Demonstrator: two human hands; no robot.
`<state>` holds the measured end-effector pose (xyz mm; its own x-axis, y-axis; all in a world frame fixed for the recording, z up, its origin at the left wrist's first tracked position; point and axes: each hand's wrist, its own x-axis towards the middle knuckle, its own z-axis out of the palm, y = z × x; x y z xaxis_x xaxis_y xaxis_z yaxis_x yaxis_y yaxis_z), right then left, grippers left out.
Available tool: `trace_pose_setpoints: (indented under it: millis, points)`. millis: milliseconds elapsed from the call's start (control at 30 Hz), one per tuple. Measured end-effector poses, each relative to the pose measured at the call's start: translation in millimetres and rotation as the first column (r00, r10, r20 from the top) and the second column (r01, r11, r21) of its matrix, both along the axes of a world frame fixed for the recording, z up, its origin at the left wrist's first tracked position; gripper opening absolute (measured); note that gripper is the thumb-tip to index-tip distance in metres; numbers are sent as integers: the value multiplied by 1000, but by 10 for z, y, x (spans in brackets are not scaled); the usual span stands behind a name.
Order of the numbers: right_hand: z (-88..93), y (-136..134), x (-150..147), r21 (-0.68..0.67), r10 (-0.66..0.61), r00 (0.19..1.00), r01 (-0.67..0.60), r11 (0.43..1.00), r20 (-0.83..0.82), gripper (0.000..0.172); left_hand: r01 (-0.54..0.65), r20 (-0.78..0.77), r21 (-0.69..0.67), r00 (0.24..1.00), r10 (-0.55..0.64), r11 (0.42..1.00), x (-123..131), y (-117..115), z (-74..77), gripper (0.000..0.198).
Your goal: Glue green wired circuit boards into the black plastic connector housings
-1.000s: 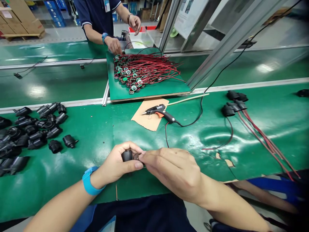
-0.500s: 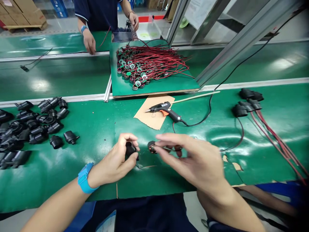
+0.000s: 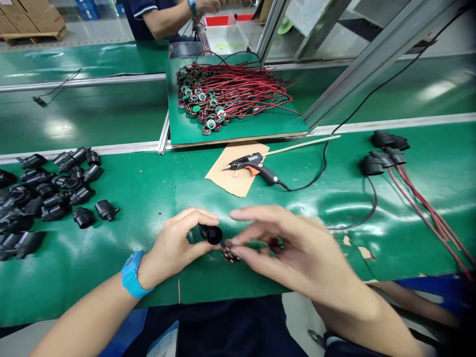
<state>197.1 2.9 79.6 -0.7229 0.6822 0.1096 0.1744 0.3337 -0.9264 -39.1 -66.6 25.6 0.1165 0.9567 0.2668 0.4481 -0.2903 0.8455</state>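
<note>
Between the fingers and thumb of my left hand (image 3: 188,238) is a black plastic housing (image 3: 213,234), its round opening turned toward my right hand. My right hand (image 3: 286,248) pinches a small round motor part with copper windings (image 3: 229,252), held just beside and below the housing's mouth. Whether the two parts touch I cannot tell. Red wire (image 3: 275,245) shows under my right fingers, partly hidden by them. A blue wristband (image 3: 133,274) is on my left wrist.
Many black housings (image 3: 55,198) lie at the left. A glue gun (image 3: 255,166) rests on cardboard (image 3: 219,174). Behind it, a raised green board (image 3: 238,134) carries wired motor parts (image 3: 208,106). Housings with red wires (image 3: 383,156) lie at right. A co-worker's arm (image 3: 167,20) is across the bench.
My left hand has turned the housing so its opening faces right. The motor part in my right hand has moved down and closer to it. The co-worker's hands have moved up and away.
</note>
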Motion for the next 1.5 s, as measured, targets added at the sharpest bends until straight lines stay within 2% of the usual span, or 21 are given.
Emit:
trace_pose_setpoints:
  millis: [67, 167, 233, 400, 467, 600, 767, 900, 967, 1067, 1233, 1367, 1500]
  points:
    - [-51, 141, -271, -83, 11, 999, -14, 996, -41, 47, 35, 9, 1, 999, -35, 999, 14, -1, -7, 34]
    - [-123, 201, -403, -180, 18, 997, -32, 983, -79, 45, 48, 28, -26, 999, -47, 999, 20, 1, -4, 31]
    - [-151, 186, -375, -153, 15, 997, -26, 988, -71, 44, 37, 44, -60, 998, -35, 997, 17, 6, 3, 30]
    - [-140, 133, -285, 105, -51, 999, 51, 993, -3, 45, 21, 65, -104, 998, -14, 994, 5, 21, 7, 36]
    - [-123, 122, -279, 139, -16, 1000, 14, 990, 10, 49, 17, 55, -109, 998, -11, 994, 9, 21, 5, 34]
    - [-80, 153, -251, 133, 103, 991, -113, 985, 84, 53, 8, 39, -126, 999, -3, 992, 19, 3, -5, 32]
    - [-85, 327, -161, 67, 123, 981, -134, 989, 149, 45, -10, 103, -125, 994, 23, 992, -7, 34, -93, 35]
    - [-224, 465, -176, -7, 197, 962, -199, 980, 187, 40, 77, -96, -115, 991, -88, 990, -49, 132, -192, 31]
    - [-291, 481, -218, -84, 193, 966, -181, 980, 173, 38, 44, -150, -86, 987, -57, 995, -60, 149, -198, 28]
    - [-332, 427, -309, -200, 127, 990, -113, 973, 61, 35, -20, -153, -4, 988, 19, 1000, -51, 117, -155, 28]
    - [-352, 286, -473, -353, 15, 997, -41, 935, -74, 39, 9, -241, 166, 970, 31, 986, -18, 59, -111, 29]
    - [-420, 234, -551, -385, 44, 997, -67, 920, -69, 41, 67, -342, 261, 939, 27, 963, -14, 27, -110, 34]
    - [-481, 212, -585, -373, 37, 988, -90, 924, -149, 41, 139, -429, 339, 903, 21, 930, 4, -12, -57, 38]
